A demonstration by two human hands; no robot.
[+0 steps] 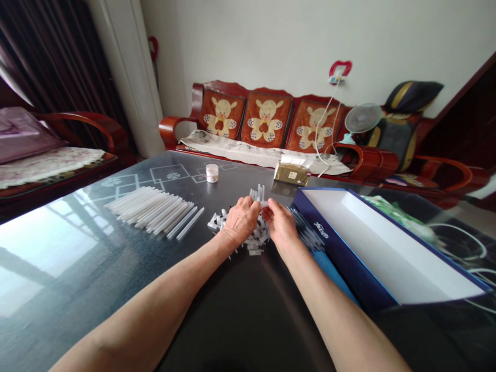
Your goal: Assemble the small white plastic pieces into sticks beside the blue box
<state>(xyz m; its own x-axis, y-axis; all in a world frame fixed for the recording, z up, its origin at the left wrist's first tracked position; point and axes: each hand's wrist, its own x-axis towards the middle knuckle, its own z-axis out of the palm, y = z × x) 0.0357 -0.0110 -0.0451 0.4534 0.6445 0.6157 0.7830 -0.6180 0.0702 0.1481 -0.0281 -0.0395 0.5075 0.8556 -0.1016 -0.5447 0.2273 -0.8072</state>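
Observation:
Over a loose pile of small white plastic pieces (256,244), my two hands meet with fingertips close together. Between them is a small translucent white plastic piece (265,204), pinched by my right hand (279,219). My left hand (243,219) is closed, its fingertips at the piece's left end; what else it may hold is hidden. Just beyond the hands stand or lie several short translucent tubes (258,191). A row of long white plastic tubes (155,206) lies to the left. Thin dark rods (308,230) lie to the right of my right hand.
An open blue box (349,243) with a white inside stands at the right, a blue strip (335,274) beside it. Farther back on the dark glossy table (127,279) are a small white jar (212,173) and a tissue pack (291,173). Behind is a wooden sofa (201,111).

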